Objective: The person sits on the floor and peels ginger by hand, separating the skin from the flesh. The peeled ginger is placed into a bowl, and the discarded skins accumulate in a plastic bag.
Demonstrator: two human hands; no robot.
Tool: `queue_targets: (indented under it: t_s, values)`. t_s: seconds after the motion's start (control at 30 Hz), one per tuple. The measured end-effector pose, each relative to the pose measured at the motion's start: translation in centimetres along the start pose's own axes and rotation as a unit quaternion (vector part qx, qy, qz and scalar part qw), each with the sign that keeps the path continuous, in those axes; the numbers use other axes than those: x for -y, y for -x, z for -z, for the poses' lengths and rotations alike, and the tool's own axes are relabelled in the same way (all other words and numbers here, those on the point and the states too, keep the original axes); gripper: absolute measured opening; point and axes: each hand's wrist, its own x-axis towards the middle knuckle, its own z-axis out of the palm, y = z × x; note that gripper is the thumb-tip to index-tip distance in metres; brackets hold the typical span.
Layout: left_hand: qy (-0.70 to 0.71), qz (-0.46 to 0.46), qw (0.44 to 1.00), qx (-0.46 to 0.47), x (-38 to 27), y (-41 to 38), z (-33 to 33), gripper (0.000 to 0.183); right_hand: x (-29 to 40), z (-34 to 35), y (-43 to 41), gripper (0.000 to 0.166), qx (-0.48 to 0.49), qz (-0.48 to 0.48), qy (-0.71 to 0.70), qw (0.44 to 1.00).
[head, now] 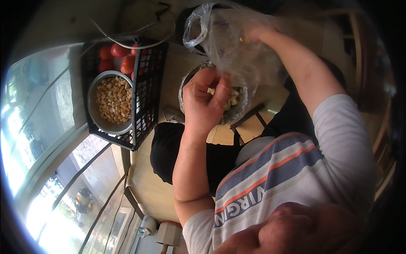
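Note:
My left hand (204, 98) is raised over a plastic-lined container (181, 95), its thumb and forefinger pinched on a clear plastic bag (219, 47). Pale pieces (234, 98) show inside the container, partly hidden by the hand and bag. Further up and right, my right hand (258, 30) is in or behind the bag, blurred through the film; its fingers are unclear. A small yellowish piece (241, 39) shows near it. To the left, a metal bowl (92, 104) holds many pale, peeled cloves or kernels (114, 100), which look like garlic.
The bowl rests on a black plastic crate (134, 95) with several tomatoes (127, 65). A white cable (117, 44) crosses above the crate. Glass panes (41, 108) stand along the left. Dark stool legs (250, 117) show beneath the container, near my knees. A shoe (173, 114) is beside it.

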Motion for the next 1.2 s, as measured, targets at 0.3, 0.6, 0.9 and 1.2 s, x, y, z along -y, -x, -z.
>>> queue_targets:
  t_s: [0.3,0.6,0.9,1.2]
  values:
    - [-0.05,-0.029,0.998,0.019,0.1,-0.5,-0.4,0.011,-1.1,-10.1,-3.2,0.033,-0.275,0.074,-0.431,0.857]
    - [-0.049,0.0,0.999,-0.002,0.8,-0.5,0.3,0.01,3.8,-3.0,-2.3,0.03,-0.17,-0.006,-0.128,0.977]
    - [-0.105,0.026,0.994,-0.027,-1.0,0.2,0.8,0.015,1.5,7.8,1.9,0.031,-0.091,0.063,-0.288,0.951]
    - [-0.049,0.007,0.996,-0.071,-1.4,1.7,1.9,0.022,4.7,17.9,13.2,0.033,0.055,0.036,-0.616,0.785]
